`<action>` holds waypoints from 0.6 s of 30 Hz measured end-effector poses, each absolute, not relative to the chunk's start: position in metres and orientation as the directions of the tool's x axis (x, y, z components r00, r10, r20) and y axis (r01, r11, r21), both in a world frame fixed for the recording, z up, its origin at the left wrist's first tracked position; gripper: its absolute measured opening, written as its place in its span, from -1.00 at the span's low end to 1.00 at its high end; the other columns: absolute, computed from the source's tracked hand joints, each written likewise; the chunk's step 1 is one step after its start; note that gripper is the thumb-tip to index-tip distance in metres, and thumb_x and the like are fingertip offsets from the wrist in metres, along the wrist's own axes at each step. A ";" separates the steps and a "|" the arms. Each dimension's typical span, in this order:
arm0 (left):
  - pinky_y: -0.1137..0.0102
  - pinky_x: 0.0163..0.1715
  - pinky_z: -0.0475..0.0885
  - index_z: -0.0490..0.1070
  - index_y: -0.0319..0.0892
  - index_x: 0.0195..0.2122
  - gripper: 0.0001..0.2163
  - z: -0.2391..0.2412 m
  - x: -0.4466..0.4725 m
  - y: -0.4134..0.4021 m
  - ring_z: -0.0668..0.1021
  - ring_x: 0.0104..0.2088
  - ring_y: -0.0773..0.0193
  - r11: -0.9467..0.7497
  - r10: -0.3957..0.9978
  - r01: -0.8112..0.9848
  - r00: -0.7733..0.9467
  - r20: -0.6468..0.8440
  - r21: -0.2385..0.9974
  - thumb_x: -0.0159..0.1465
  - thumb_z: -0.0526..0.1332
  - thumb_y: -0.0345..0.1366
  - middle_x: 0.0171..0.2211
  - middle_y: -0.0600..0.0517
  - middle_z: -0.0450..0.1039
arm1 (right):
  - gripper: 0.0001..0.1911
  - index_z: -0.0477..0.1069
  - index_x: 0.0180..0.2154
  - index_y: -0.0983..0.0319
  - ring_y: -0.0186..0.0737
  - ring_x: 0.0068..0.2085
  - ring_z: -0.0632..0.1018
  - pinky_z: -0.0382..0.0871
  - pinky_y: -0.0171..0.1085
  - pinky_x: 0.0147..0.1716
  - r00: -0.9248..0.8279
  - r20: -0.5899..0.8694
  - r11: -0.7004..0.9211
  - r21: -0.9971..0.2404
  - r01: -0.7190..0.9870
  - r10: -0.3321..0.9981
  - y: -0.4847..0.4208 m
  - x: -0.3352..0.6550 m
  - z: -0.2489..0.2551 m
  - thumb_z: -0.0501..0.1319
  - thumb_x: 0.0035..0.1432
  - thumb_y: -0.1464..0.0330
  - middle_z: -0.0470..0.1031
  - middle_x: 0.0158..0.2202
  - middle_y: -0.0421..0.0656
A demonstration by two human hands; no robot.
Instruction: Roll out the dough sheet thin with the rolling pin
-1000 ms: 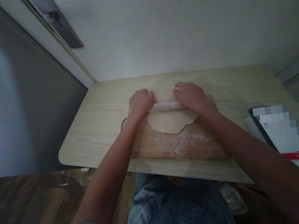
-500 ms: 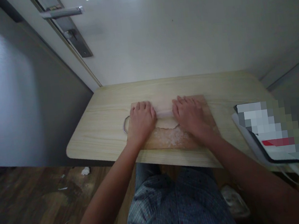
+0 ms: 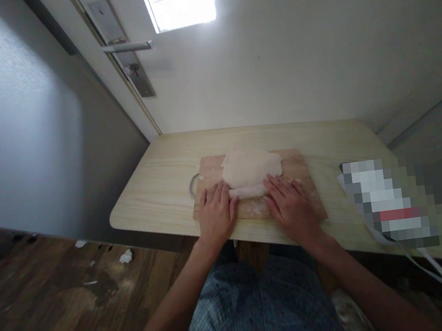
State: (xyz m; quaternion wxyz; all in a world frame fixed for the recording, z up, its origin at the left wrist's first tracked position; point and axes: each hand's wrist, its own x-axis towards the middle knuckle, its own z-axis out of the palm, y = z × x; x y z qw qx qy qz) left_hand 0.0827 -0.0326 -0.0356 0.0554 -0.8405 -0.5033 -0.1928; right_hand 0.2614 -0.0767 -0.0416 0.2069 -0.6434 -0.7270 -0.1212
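A pale rolling pin lies crosswise on a wooden cutting board, just at the near edge of a flattened sheet of dough. My left hand is closed over the pin's left end, fingers pointing away from me. Over its right end lies my right hand, its fingers bent across the pin. Both ends of the pin are hidden under the hands. White flour dusts the board's near part. The far edge of the dough hangs slightly past the board's far side.
The board sits on a light wood table against a white door with a metal handle. A blurred-out device with a white cable lies on the table's right. Paper scraps litter the floor at left.
Both hands have drawn the rolling pin back toward me, from over the dough to its near edge. More of the dough sheet shows. The view has tilted up a little.
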 end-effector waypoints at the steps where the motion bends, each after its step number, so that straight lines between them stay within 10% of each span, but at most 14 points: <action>1: 0.13 0.11 0.14 0.26 -0.32 0.06 -0.61 -0.038 0.081 -0.036 0.33 0.12 0.09 -0.494 0.816 0.864 0.425 0.391 0.093 0.33 -0.10 -0.21 0.10 -0.14 0.31 | -0.57 0.26 0.08 0.34 -0.09 0.15 0.28 0.03 -0.06 0.13 -0.093 0.461 0.153 -0.094 0.984 0.883 -0.080 0.262 -0.043 -0.09 0.26 0.32 0.29 0.14 -0.07; 18: 0.18 0.07 0.18 0.21 -0.21 0.09 -0.56 -0.012 0.099 0.028 0.24 0.16 0.06 -0.444 0.869 0.896 0.429 0.246 0.009 0.35 -0.23 -0.11 0.14 -0.14 0.23 | -0.49 0.28 0.08 0.33 -0.10 0.19 0.22 0.08 -0.07 0.12 -0.118 0.224 0.139 -0.082 0.987 0.967 -0.009 0.277 -0.015 -0.19 0.29 0.22 0.25 0.16 0.02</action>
